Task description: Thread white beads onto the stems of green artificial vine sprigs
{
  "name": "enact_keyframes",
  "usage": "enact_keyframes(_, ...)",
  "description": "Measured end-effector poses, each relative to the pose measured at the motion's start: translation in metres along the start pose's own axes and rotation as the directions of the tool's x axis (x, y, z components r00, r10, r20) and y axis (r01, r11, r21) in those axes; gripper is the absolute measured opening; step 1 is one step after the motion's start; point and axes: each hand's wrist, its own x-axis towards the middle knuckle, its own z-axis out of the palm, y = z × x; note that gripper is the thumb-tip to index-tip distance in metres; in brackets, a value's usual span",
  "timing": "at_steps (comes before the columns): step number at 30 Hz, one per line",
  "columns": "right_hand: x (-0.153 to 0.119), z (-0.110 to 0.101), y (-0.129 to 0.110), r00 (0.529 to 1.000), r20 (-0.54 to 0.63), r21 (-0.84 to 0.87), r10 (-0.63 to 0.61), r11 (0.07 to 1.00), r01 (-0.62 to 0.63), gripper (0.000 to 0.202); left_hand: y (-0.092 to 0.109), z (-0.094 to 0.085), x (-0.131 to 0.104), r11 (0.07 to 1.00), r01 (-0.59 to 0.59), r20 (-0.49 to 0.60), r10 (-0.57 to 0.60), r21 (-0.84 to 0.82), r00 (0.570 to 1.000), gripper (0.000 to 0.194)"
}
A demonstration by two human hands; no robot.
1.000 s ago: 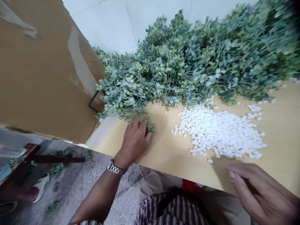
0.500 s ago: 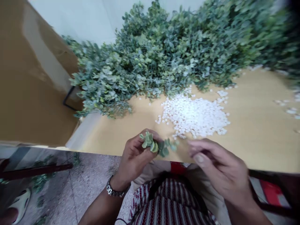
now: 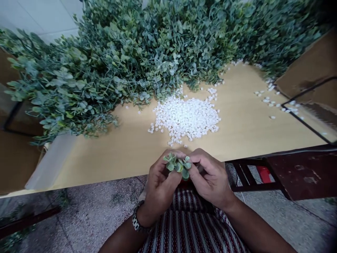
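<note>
Close together at the table's front edge, both hands meet around a small sprig of artificial leaves [image 3: 179,165]. My left hand [image 3: 163,182] is closed on the sprig, with leaves showing above the thumb. My right hand [image 3: 209,177] pinches at the sprig's right side, thumb against the forefinger; whether a small bead sits in that pinch is hidden. Just beyond the hands lies a spread pile of small white plastic beads [image 3: 188,117]. Behind it, a thick heap of green artificial foliage [image 3: 147,52] runs along the back of the table.
The wooden table [image 3: 105,158] has a cardboard box [image 3: 15,158] at its left end and another cardboard piece [image 3: 313,66] at the right, beside a black metal bar [image 3: 310,121]. Loose beads are scattered near it. A dark red stool [image 3: 302,172] stands below on the right.
My right hand has moved left from beside the beads to meet the sprig in my left hand. The view has turned to the right, bringing the right-hand cardboard into sight.
</note>
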Motion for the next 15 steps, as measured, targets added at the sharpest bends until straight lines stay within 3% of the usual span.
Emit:
enact_keyframes(4, 0.0, 0.006, 0.0, 0.999, -0.014, -0.067, -0.037, 0.997, 0.036, 0.016, -0.002, 0.003, 0.002, 0.999, -0.006, -0.006, 0.006, -0.048, 1.0, 0.022)
enact_keyframes(8, 0.0, 0.008, 0.0, 0.996, -0.002, -0.139, -0.093, 0.986, 0.092, 0.014, -0.002, 0.006, 0.003, 0.997, -0.048, -0.124, 0.04, -0.062, 0.991, 0.014)
enact_keyframes(12, 0.006, -0.001, 0.004, 0.981, 0.031, -0.163, -0.193, 0.967, 0.196, 0.016, 0.001, 0.002, 0.002, 0.996, -0.031, -0.155, 0.018, -0.08, 0.988, 0.006)
enact_keyframes(15, 0.017, -0.014, 0.012, 0.986, 0.03, -0.28, -0.161, 0.946, 0.163, 0.012, 0.002, -0.003, 0.002, 0.994, -0.011, -0.159, -0.007, -0.113, 0.987, 0.006)
